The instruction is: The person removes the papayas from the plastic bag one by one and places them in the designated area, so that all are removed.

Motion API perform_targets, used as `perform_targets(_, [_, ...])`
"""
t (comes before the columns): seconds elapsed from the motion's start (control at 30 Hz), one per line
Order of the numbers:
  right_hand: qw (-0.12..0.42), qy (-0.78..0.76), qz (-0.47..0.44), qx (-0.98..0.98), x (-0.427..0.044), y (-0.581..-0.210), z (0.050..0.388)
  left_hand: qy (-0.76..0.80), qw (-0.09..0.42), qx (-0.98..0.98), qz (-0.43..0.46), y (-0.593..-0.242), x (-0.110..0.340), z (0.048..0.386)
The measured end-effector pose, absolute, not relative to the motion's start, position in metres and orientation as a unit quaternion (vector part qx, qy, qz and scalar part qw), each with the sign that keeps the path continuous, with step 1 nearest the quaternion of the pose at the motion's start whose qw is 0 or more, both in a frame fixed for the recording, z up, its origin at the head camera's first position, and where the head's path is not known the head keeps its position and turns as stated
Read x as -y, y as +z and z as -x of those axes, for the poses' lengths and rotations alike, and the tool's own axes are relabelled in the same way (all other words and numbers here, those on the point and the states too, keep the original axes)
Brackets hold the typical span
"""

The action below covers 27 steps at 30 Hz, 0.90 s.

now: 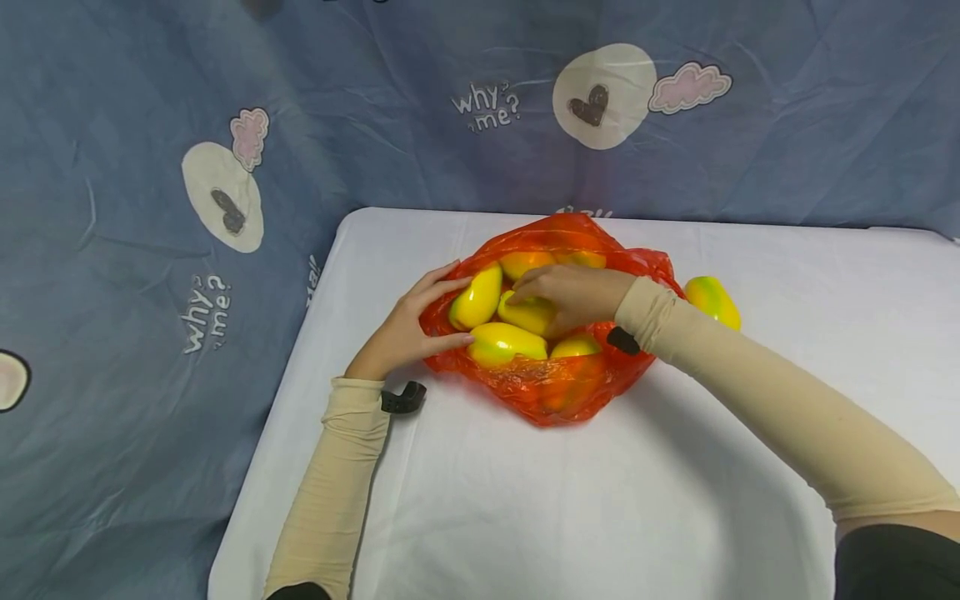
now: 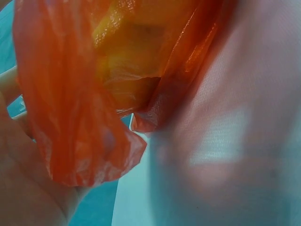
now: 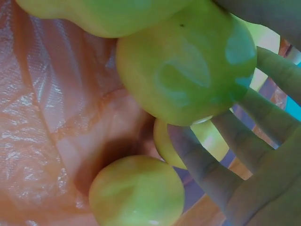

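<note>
A red plastic bag [image 1: 558, 404] lies with its mouth spread wide on the table, several yellow mangoes inside. My right hand [image 1: 581, 292] reaches into it from the right and grips a mango [image 1: 527, 315] near the middle. In the right wrist view, fingers curl against that greenish-yellow mango [image 3: 183, 70], with another mango [image 3: 136, 190] below. My left hand [image 1: 401, 333] is at the bag's left rim, thumb and fingers spread and fairly straight, the thumb by the front-left mango [image 1: 506, 343]. Bag film [image 2: 84, 141] hides part of that hand in the left wrist view.
One loose mango [image 1: 712, 302] lies on the white tablecloth [image 1: 570, 517], just right of the bag behind my right forearm. A blue printed curtain [image 1: 420, 167] stands along the table's back and left edges.
</note>
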State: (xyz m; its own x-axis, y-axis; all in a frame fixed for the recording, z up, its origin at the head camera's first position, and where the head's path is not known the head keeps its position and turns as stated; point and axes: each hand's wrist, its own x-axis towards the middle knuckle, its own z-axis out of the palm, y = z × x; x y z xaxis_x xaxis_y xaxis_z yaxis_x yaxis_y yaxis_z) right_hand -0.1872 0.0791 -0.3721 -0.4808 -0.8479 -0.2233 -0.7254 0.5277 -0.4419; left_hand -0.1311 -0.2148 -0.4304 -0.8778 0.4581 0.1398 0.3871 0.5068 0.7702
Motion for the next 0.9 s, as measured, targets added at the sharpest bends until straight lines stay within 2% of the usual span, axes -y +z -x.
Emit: perform_targets(0.9, [0.214, -0.18, 0.436, -0.856, -0.093, -0.366, 0.184, 0.431, 0.042, -0.868, -0.241, -0.428, 0.215, 0.128])
